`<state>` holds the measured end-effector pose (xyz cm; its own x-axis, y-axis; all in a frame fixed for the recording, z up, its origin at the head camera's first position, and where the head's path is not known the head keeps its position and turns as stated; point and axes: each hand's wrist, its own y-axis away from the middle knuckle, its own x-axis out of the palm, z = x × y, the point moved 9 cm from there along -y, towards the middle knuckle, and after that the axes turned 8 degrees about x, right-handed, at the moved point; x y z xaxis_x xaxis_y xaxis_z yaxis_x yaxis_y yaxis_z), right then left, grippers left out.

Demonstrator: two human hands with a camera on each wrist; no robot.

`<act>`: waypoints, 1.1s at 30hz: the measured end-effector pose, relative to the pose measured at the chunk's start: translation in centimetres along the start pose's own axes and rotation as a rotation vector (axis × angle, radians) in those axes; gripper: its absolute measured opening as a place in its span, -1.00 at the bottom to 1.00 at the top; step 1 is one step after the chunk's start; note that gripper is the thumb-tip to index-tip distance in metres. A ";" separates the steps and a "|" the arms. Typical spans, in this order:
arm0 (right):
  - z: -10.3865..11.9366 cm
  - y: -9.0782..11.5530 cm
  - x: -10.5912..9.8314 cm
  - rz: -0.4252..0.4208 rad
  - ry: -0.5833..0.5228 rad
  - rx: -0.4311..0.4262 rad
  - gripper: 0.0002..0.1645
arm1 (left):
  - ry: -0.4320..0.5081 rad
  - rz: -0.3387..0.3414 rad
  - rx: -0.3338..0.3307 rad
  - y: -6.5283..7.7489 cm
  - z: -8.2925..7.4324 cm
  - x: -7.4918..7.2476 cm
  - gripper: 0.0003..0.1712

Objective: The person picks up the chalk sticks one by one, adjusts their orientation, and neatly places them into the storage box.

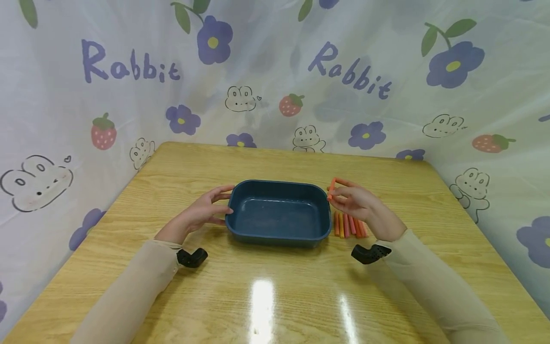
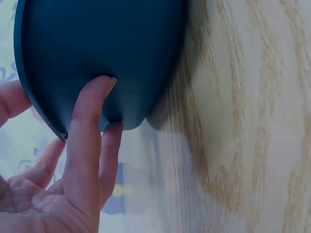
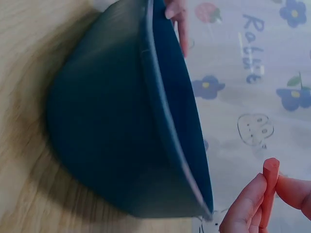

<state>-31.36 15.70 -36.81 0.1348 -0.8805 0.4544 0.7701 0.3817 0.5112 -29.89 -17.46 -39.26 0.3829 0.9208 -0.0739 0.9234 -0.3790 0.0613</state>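
Note:
A deep dark-blue rectangular basin with rounded corners stands on the table, its bare inside showing. My left hand holds its left end, fingers spread at the rim; in the left wrist view one finger lies against the basin wall. Beyond the basin's right rim, my right hand pinches a short orange-red, chalk-like stick between thumb and fingertips, raised above the table. Several similar sticks in red, orange and pink lie side by side under that hand, partly hidden by it.
The wooden table reaches to a white curtain printed with rabbits, flowers and strawberries at the back and sides. Black wrist-camera mounts hang beneath both wrists, close over the tabletop.

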 end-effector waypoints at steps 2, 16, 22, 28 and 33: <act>0.0 -0.3 0.6 0.005 -0.003 0.011 -0.15 | -0.005 -0.006 -0.003 -0.1 0.1 -0.1 -0.17; 0.4 -2.9 4.4 -0.002 0.037 0.063 -0.18 | -0.014 -0.008 0.005 0.0 -0.1 0.0 -0.18; 0.5 -4.0 5.6 -0.020 0.065 0.084 -0.20 | -0.024 -0.006 0.006 0.1 -0.1 0.0 -0.18; 0.3 -4.8 7.3 -0.003 0.094 0.089 -0.19 | -0.022 -0.005 0.008 0.1 0.0 0.1 -0.18; -0.1 -5.5 8.6 0.005 0.104 0.104 -0.22 | -0.019 -0.003 0.008 0.1 -0.1 0.1 -0.17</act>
<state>-34.33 6.00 -35.75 0.2063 -0.9009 0.3818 0.7010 0.4083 0.5847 -29.80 -17.40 -39.15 0.3806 0.9201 -0.0930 0.9246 -0.3771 0.0533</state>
